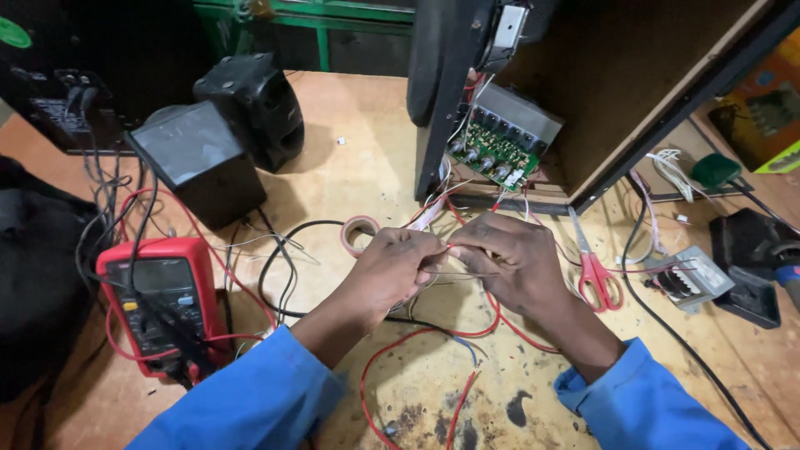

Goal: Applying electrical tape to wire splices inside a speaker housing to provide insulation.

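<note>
My left hand [392, 271] and my right hand [512, 258] meet at the middle of the wooden bench, fingertips pinched together on a thin red wire [450, 247]. More red wire [400, 346] loops over the bench below my hands. Just beyond them an open speaker cabinet [633, 92] lies on its side with a green circuit board [492, 154] showing. A roll of tape [360, 233] lies just left of my left hand. Both sleeves are blue.
A red multimeter [158, 304] with its leads lies at the left. Two small black speakers [200, 162] [254, 104] stand at the back left. Red-handled scissors [593, 267] lie to the right, beside a small transformer [692, 279] and a black tool [754, 258].
</note>
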